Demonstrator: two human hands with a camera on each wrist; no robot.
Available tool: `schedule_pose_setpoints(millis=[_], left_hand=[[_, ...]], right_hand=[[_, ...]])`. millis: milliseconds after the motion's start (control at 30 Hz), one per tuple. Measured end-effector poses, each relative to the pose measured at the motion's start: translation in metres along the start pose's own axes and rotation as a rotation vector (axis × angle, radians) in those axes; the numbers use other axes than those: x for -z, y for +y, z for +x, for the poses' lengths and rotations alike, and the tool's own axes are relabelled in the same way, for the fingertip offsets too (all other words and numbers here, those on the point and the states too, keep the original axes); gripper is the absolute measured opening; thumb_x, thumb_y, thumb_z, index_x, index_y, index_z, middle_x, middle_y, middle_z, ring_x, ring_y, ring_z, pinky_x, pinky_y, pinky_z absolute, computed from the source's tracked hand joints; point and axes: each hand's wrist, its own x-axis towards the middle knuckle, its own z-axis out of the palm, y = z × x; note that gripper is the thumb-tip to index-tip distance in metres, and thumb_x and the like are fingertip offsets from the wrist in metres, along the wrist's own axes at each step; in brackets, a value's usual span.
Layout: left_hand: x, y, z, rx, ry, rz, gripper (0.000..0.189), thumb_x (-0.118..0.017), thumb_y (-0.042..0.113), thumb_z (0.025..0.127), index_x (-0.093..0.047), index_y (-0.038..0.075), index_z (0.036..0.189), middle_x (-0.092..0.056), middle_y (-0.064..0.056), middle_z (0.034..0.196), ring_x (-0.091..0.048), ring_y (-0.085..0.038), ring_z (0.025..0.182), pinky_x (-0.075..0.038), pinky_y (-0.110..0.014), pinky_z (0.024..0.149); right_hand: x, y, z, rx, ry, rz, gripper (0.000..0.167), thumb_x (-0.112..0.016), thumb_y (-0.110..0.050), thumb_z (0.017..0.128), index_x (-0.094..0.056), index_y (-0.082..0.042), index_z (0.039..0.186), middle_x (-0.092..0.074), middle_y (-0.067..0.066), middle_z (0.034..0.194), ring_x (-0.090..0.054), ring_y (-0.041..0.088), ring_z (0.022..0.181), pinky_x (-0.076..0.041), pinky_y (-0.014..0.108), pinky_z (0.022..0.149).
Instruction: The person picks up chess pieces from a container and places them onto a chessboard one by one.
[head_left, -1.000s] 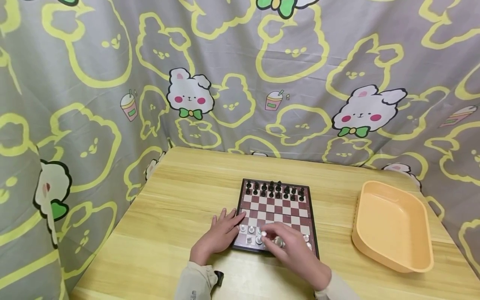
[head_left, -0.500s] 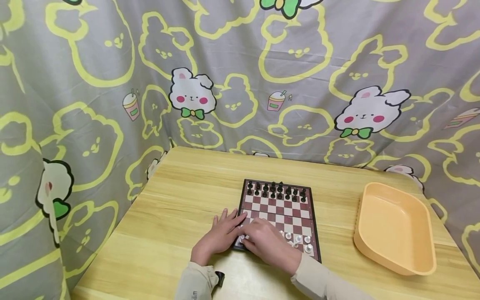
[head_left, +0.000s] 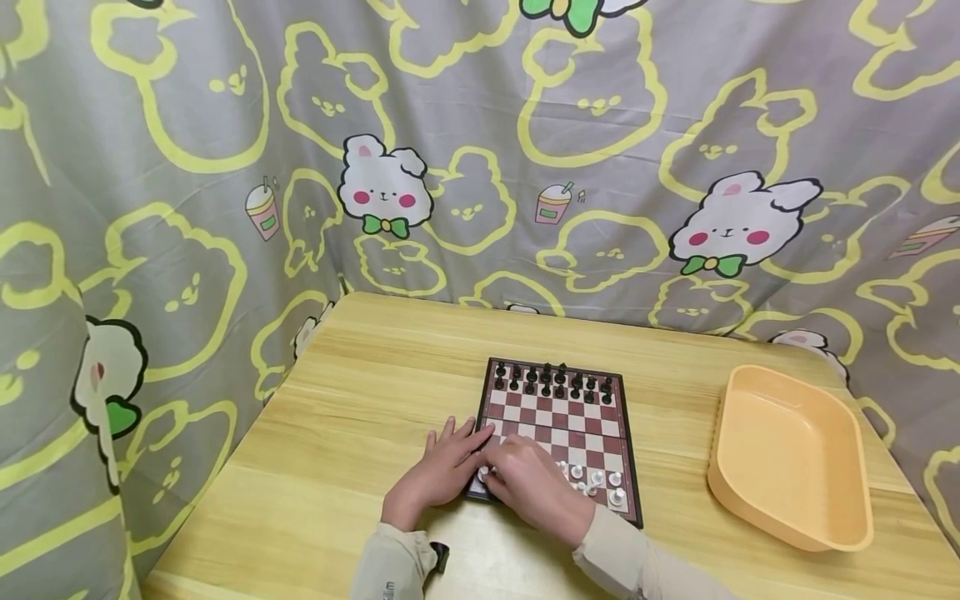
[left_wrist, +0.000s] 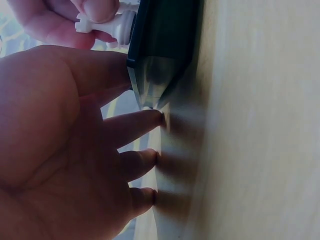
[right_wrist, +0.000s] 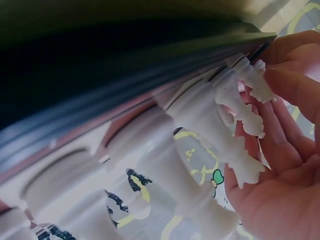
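A magnetic-looking folding chessboard [head_left: 551,417] lies on the table. At its near left corner my right hand [head_left: 536,487] pinches a white rook [left_wrist: 119,27] between thumb and finger, its base against the board in the left wrist view. My left hand [head_left: 435,475] spreads its fingers at the board's left edge; the index finger lies over the edge, and other fingertips touch the tabletop. White chess pieces [head_left: 617,497] stand along the near side, partly covered by my right hand. Black chess pieces [head_left: 546,389] fill two rows on the far side.
A yellow-orange plastic tray [head_left: 714,471] stands to the right of the board on the wooden table [head_left: 360,392]. A grey curtain [head_left: 465,267] with cartoon bears and rabbits hangs behind and at the left. A dark band [head_left: 439,557] shows at my left cuff.
My right hand has carried the white rook leftward to the board's near left corner, then lowered slightly over the last half second. The left hand has stayed in place.
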Motion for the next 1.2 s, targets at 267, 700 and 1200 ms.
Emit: schedule_pose_setpoints(millis=[267, 700, 1200], left_hand=[[0.0004, 0.0007, -0.0002, -0.006, -0.001, 0.003, 0.048, -0.044, 0.028, 0.112, -0.048, 0.011, 0.156, -0.031, -0.028, 0.163, -0.010, -0.054, 0.153, -0.001, -0.072, 0.120], [0.0013, -0.0014, -0.0003, -0.014, 0.006, 0.001, 0.048, -0.045, 0.029, 0.111, -0.049, 0.011, 0.155, -0.033, -0.029, 0.162, -0.011, -0.055, 0.153, -0.003, -0.075, 0.119], [-0.0003, -0.0002, 0.0008, -0.005, 0.001, 0.013, 0.048, -0.042, 0.032, 0.112, -0.048, 0.013, 0.156, -0.031, -0.027, 0.163, -0.010, -0.054, 0.153, -0.001, -0.074, 0.119]], right_hand=[[-0.0026, -0.0004, 0.0007, 0.008, 0.035, -0.020, 0.014, -0.083, -0.008, 0.084, -0.076, -0.010, 0.096, -0.074, -0.002, 0.081, -0.061, 0.009, 0.073, -0.056, 0.028, 0.072], [-0.0059, -0.0008, 0.0039, 0.017, 0.019, -0.063, 0.014, -0.083, -0.008, 0.083, -0.075, -0.010, 0.094, -0.074, -0.001, 0.081, -0.059, 0.010, 0.072, -0.054, 0.028, 0.071], [-0.0019, -0.0065, -0.0056, -0.071, 0.059, 0.078, 0.023, -0.078, -0.010, 0.087, -0.074, -0.007, 0.109, -0.076, 0.001, 0.098, -0.059, 0.011, 0.088, -0.054, 0.025, 0.076]])
